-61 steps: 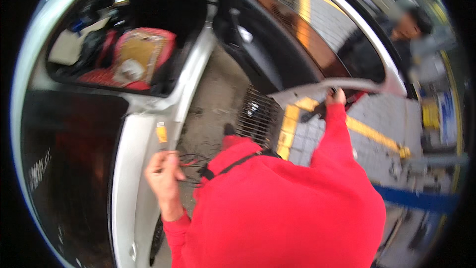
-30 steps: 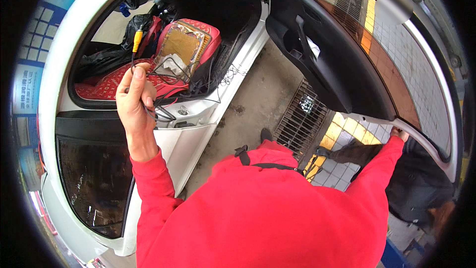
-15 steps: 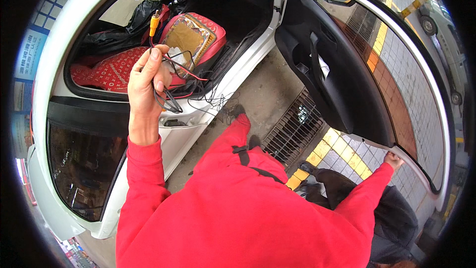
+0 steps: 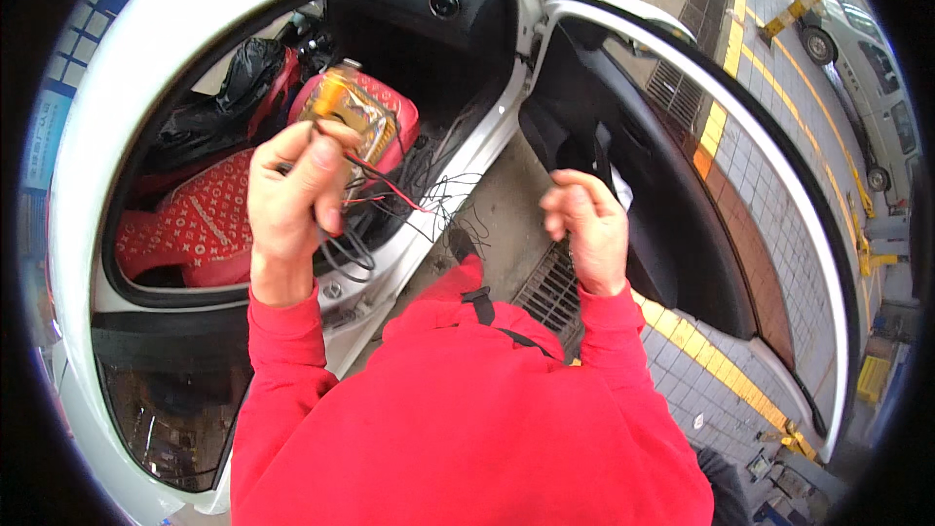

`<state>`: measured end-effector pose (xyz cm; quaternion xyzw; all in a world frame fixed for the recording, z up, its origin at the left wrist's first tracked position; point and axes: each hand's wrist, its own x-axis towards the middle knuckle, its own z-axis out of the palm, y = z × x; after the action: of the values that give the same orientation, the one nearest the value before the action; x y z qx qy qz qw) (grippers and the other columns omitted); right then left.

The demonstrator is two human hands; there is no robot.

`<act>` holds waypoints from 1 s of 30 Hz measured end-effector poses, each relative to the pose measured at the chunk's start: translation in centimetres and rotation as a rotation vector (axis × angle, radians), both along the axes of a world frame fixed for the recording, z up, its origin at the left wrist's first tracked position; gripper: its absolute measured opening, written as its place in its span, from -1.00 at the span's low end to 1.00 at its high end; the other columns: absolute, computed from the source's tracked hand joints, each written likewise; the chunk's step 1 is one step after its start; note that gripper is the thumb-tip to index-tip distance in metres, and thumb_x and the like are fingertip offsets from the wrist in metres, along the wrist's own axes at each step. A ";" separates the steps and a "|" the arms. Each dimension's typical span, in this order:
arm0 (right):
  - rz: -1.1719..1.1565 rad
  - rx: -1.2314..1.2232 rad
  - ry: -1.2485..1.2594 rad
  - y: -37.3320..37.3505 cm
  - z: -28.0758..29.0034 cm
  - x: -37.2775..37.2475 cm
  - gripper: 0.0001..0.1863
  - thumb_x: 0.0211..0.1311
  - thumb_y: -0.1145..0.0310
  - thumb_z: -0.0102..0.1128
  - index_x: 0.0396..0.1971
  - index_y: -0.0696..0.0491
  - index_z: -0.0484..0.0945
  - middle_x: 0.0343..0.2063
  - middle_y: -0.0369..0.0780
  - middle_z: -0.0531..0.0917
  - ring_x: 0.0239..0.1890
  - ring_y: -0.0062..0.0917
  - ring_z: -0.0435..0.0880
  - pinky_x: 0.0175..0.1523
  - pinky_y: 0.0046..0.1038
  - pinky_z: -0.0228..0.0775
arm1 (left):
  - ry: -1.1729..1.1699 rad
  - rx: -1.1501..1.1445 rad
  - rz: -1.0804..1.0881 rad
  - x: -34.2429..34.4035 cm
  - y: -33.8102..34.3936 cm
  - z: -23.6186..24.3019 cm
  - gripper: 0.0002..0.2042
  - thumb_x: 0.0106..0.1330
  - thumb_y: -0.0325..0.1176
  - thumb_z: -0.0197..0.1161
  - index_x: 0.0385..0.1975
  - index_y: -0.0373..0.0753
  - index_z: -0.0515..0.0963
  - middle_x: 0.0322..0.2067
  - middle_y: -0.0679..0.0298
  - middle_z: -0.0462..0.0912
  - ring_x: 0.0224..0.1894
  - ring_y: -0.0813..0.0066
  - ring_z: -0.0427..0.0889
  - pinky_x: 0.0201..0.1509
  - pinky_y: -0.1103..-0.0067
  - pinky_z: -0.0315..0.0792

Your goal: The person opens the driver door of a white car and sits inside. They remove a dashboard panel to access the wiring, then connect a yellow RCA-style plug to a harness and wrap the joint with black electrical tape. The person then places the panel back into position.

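My left hand (image 4: 297, 205) pinches a thin black cable between thumb and fingers. A yellow plug (image 4: 332, 93) with a metal tip, blurred, sticks up above the grip. From the same hand hang a loose black cable loop (image 4: 353, 263) and red and black wires (image 4: 390, 185), which run to a tangle of thin black wire (image 4: 450, 206) by the car's sill. My right hand (image 4: 590, 229) is raised before the car door (image 4: 672, 205), its fingers loosely curled with nothing visible in them. Behind the left hand is a seat with a red patterned cover (image 4: 209, 219).
The white car's door stands swung out on the right. A black bag (image 4: 251, 73) lies inside the car. A floor grate (image 4: 552, 294) and yellow-edged tiles (image 4: 711, 362) are below. Another person's dark clothing (image 4: 726, 487) shows at the lower right.
My right hand has left the door's edge and come in toward my middle. The left hand keeps the cable and has dipped slightly. The other person has mostly left view.
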<state>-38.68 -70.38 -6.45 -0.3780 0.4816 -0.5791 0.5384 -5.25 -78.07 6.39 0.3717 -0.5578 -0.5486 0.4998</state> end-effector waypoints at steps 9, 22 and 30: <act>0.243 -0.722 0.201 -18.9 9.5 12.3 -0.78 0.45 0.51 0.41 0.04 0.14 0.79 0.09 -0.08 0.71 -0.04 -0.49 0.77 -0.04 -0.53 0.64 | -0.394 -0.100 -0.087 -1.6 -9.8 -0.3 -0.83 0.51 -0.50 0.37 -0.02 -0.40 0.78 -0.48 0.33 0.75 -0.52 0.75 0.60 -0.44 0.67 0.46; 0.269 -0.472 -0.373 -35.9 4.4 6.6 -0.66 0.76 0.20 0.05 0.14 0.17 0.59 0.05 -0.02 0.76 -0.06 -0.38 0.79 0.09 -0.23 0.68 | -0.743 0.259 1.013 27.8 -20.7 -15.7 -0.54 0.54 -0.05 0.37 0.23 -0.28 0.69 -0.27 0.24 0.80 -0.29 0.46 0.68 -0.09 0.48 0.48; 0.131 -0.581 -0.429 -38.3 6.2 4.3 -0.62 0.78 0.14 -0.04 0.15 0.16 0.55 0.10 -0.01 0.72 0.05 -0.29 0.75 0.24 -0.11 0.65 | -1.110 0.146 1.331 47.6 -19.6 -18.2 -0.50 0.55 -0.04 0.34 0.31 -0.27 0.63 -0.05 0.07 0.81 -0.03 0.18 0.72 0.14 0.32 0.51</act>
<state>-34.34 -108.64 -0.30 -0.4151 0.1478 -0.7221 0.5334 42.39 -97.70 -11.82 0.8655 -0.3509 0.0838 0.3475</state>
